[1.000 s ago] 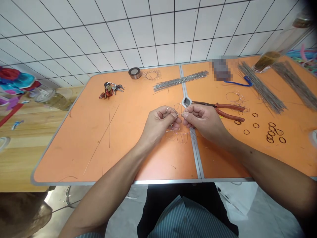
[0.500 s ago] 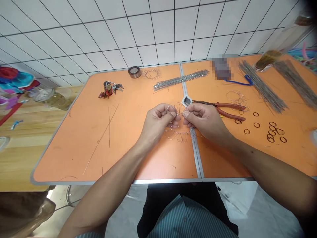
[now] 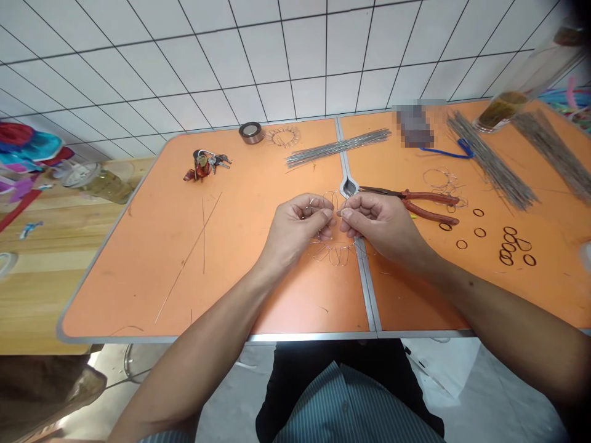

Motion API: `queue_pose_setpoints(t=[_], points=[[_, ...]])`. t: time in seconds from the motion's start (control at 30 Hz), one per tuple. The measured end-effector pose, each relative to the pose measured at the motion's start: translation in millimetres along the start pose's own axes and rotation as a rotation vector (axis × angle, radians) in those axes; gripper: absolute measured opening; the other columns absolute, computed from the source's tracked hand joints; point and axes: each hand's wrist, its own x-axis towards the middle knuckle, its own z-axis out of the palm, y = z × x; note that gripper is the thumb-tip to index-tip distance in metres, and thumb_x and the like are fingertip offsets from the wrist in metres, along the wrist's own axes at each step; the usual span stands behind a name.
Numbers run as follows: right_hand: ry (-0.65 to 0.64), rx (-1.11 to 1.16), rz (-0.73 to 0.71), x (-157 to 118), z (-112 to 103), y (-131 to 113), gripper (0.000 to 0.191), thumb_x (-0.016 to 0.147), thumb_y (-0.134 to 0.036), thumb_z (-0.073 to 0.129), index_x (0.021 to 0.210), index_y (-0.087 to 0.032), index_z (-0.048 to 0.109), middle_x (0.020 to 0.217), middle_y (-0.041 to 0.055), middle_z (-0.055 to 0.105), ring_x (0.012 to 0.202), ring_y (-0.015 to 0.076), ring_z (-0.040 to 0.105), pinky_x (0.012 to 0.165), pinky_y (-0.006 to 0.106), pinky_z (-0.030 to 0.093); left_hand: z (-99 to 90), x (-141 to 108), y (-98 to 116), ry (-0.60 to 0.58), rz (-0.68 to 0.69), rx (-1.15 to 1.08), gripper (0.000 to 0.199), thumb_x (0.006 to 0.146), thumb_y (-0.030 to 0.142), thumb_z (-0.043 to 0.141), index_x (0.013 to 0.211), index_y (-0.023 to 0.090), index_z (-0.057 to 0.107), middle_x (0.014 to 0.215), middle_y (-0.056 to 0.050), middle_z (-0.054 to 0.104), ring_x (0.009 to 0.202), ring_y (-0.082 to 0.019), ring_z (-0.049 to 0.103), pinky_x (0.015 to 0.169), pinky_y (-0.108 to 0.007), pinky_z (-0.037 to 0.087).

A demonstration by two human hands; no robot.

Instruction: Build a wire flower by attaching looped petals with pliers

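Observation:
A thin wire ring with looped petals [image 3: 339, 255] hangs between my two hands above the orange table. Its lower loops show beneath the fingers, while much of its sides is covered by them. My left hand [image 3: 305, 220] pinches it at thumb and forefinger. From the other side my right hand [image 3: 369, 215] also pinches the wire, its fingertips very close to the left ones. Just behind the right hand lie pliers with red-brown handles [image 3: 431, 198], jaws partly open, on the table.
Wire bundles [image 3: 339, 147] lie at the back and right. Around them are a tape roll [image 3: 252, 133], keys [image 3: 219, 161], another looped wire ring [image 3: 283, 137] and small dark rings [image 3: 506, 252]. Two loose wires [image 3: 187, 258] lie left. A metal-edged seam [image 3: 367, 289] crosses the table [image 3: 129, 277].
Both hands stay nearly in place on the wire ring, with only a slight shift of the fingertips. Nothing on the table has moved noticeably.

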Motion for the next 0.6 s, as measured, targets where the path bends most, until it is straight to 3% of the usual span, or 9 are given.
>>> queue_pose_setpoints(t=[0.3, 0.6], points=[[0.011, -0.01, -0.037, 1, -1, 4, 0.001, 0.088, -0.022, 0.075, 0.089, -0.02, 0.074, 0.081, 0.0004, 0.075, 0.068, 0.0147, 0.066, 0.066, 0.031, 0.052, 0.7, 0, -1, -0.03, -0.014, -0.002, 0.006, 0.083, 0.017, 0.078, 0.082, 0.017, 0.072, 0.07, 0.0, 0.075, 0.051, -0.009, 0.065, 0.052, -0.021, 0.055], [-0.009, 0.029, -0.084, 4, -3, 11, 0.01, 0.09, -0.027, 0.08, 0.098, -0.022, 0.079, 0.091, 0.0021, 0.079, 0.078, 0.0168, 0.069, 0.073, 0.033, 0.054, -0.7, 0, -1, -0.032, -0.046, -0.013, 0.015, 0.082, 0.022, 0.084, 0.091, 0.017, 0.074, 0.076, -0.002, 0.078, 0.057, -0.011, 0.07, 0.057, -0.023, 0.061]])
